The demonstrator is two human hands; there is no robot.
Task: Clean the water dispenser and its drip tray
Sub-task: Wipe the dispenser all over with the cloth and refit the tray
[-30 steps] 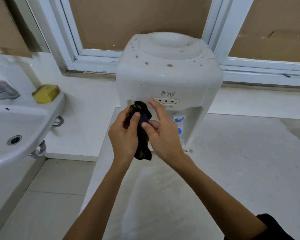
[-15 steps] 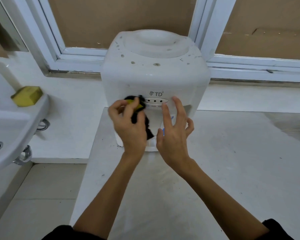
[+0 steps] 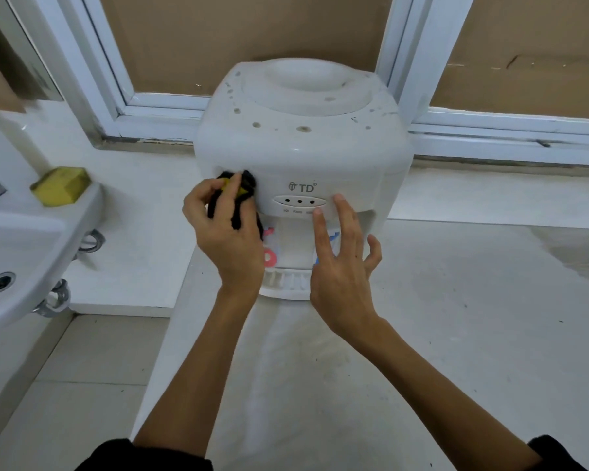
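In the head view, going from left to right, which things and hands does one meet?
Sink → yellow sponge → left hand gripping the black cloth → right hand, fingers on the water dispenser.

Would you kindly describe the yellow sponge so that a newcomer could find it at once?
Start at the white water dispenser below the window, then look left to the white sink. On its back right corner lies the sponge, a blocky yellow piece, the only brightly coloured thing on the sink.
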